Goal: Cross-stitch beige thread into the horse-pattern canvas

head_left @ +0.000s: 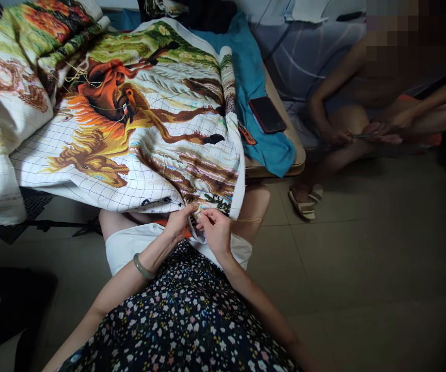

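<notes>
A large cross-stitch cloth (pixel 138 119) with a horse picture drapes from the table down to my lap. My left hand (pixel 178 225) pinches the cloth's lower edge, fingers closed on the fabric. My right hand (pixel 216 230) is closed just beside it, fingers pinched at the same edge; a thin brown thread (pixel 248 219) runs rightward from it. Whether a needle is in the fingers is too small to tell. A green bangle (pixel 142 268) sits on my left wrist.
A teal cloth (pixel 254 82) covers the table's right part, with a dark phone (pixel 267 114) and small orange scissors (pixel 246 134) on it. Another person sits at the right, hands (pixel 362 133) together on a small tool, sandalled feet (pixel 306 201) on the tiled floor.
</notes>
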Tool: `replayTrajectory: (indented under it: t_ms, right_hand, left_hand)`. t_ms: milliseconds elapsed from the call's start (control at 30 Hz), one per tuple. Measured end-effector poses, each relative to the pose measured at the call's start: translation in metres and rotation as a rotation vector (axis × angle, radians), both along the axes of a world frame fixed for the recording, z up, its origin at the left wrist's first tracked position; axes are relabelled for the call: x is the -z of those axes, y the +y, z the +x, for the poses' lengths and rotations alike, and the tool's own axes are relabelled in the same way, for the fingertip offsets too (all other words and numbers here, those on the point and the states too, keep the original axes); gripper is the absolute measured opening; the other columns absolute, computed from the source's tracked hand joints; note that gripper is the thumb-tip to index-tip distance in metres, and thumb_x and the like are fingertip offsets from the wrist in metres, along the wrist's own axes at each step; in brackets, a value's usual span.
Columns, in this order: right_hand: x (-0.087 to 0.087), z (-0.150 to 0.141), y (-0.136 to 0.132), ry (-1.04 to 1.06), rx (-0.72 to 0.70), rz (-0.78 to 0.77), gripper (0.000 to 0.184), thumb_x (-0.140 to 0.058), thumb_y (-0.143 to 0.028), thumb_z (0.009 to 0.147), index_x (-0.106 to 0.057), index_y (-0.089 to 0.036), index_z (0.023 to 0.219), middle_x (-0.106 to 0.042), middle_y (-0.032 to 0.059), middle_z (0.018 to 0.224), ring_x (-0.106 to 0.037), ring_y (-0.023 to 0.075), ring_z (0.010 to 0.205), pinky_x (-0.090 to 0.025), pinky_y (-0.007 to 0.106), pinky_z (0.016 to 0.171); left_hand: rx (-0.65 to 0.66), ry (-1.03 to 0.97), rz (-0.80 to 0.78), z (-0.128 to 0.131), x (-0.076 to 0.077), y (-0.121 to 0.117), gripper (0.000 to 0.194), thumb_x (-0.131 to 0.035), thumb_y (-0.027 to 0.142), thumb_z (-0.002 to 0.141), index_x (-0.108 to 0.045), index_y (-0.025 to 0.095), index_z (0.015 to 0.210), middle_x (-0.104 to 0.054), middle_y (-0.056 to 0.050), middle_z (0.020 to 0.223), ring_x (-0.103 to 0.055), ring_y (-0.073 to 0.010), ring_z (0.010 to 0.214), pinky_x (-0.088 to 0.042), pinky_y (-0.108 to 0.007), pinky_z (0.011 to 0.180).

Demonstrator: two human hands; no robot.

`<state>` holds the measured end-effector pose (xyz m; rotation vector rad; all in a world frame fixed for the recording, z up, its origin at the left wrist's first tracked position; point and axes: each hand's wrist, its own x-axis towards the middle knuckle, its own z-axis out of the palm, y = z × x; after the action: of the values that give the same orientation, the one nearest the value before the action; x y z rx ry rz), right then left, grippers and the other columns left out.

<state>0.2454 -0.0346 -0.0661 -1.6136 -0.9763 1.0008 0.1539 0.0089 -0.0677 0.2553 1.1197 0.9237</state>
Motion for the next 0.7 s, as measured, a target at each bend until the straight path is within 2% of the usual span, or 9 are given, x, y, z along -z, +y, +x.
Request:
replayTrajectory:
  t_ms: [167,300,367,433,500,567,633,700]
  right_hand:
    - [0.001,-0.002,0.001,0.073,0.017,-0.028,0.014,-0.057,-0.029,0.074,-0.055,-0.015,0.075,-0.062,0.0011,0.061,-0.059,0.0126,0.048,-0.048,0.022,0.046]
    - [-0.005,-0.001,0.004,0.057,0.06,0.011,0.018,-0.056,-0.031,0.076,-0.05,-0.017,0.085,-0.062,-0.0002,0.064,-0.059,0.0128,0.048,-0.048,0.023,0.047]
    - [-0.014,0.004,0.007,-0.081,0.067,0.061,0.019,-0.053,-0.032,0.079,-0.051,-0.018,0.092,-0.063,0.001,0.068,-0.06,0.0136,0.053,-0.048,0.025,0.052]
    - [-0.027,0.011,0.012,-0.332,0.064,0.135,0.019,-0.05,-0.032,0.083,-0.055,-0.018,0.094,-0.064,0.005,0.078,-0.061,0.0161,0.068,-0.048,0.028,0.065]
    - [-0.038,0.018,0.018,-0.593,0.01,0.184,0.021,-0.046,-0.032,0.085,-0.06,-0.018,0.091,-0.063,0.0082,0.088,-0.058,0.0188,0.084,-0.044,0.031,0.077]
    - [-0.041,0.022,0.024,-0.717,-0.13,0.172,0.021,-0.047,-0.031,0.085,-0.064,-0.019,0.084,-0.061,0.008,0.088,-0.055,0.0195,0.087,-0.042,0.031,0.078]
    - [-0.039,0.024,0.031,-0.673,-0.278,0.155,0.016,-0.053,-0.028,0.081,-0.065,-0.019,0.076,-0.059,0.0057,0.081,-0.054,0.0178,0.082,-0.042,0.029,0.072]
    - [-0.036,0.031,0.036,-0.494,-0.319,0.187,0.012,-0.056,-0.024,0.078,-0.063,-0.018,0.071,-0.059,0.0037,0.076,-0.054,0.0151,0.075,-0.042,0.026,0.066]
  left_hand:
    - [0.018,-0.029,0.004,0.0,0.003,-0.001,0.028,-0.08,0.03,0.048,-0.063,0.011,0.06,-0.062,-0.003,0.057,-0.054,-0.0122,0.05,-0.043,-0.027,0.055]
    - [0.021,-0.049,0.034,0.0,0.007,-0.002,0.026,-0.08,0.029,0.05,-0.064,0.011,0.061,-0.064,-0.004,0.06,-0.056,-0.0129,0.053,-0.046,-0.028,0.061]
    - [0.021,-0.092,0.059,0.0,0.007,-0.002,0.026,-0.079,0.028,0.051,-0.066,0.011,0.066,-0.067,-0.006,0.067,-0.06,-0.015,0.06,-0.048,-0.03,0.067]
    - [0.003,-0.129,0.08,0.0,0.006,-0.002,0.028,-0.08,0.025,0.051,-0.069,0.01,0.072,-0.07,-0.007,0.076,-0.063,-0.0168,0.07,-0.048,-0.03,0.076]
    - [-0.013,-0.146,0.094,0.0,0.006,-0.002,0.03,-0.08,0.022,0.051,-0.069,0.01,0.076,-0.071,-0.008,0.08,-0.064,-0.0177,0.076,-0.047,-0.03,0.083]
    - [-0.018,-0.15,0.103,-0.001,0.005,-0.002,0.031,-0.081,0.022,0.05,-0.07,0.009,0.076,-0.071,-0.008,0.081,-0.065,-0.0181,0.078,-0.045,-0.03,0.086]
    - [-0.015,-0.147,0.116,-0.001,0.006,-0.002,0.031,-0.081,0.023,0.05,-0.07,0.009,0.076,-0.071,-0.008,0.08,-0.065,-0.0187,0.079,-0.045,-0.031,0.088]
    - [-0.012,-0.134,0.114,-0.001,0.008,-0.002,0.033,-0.082,0.024,0.049,-0.07,0.009,0.075,-0.071,-0.009,0.08,-0.065,-0.0201,0.08,-0.045,-0.033,0.089]
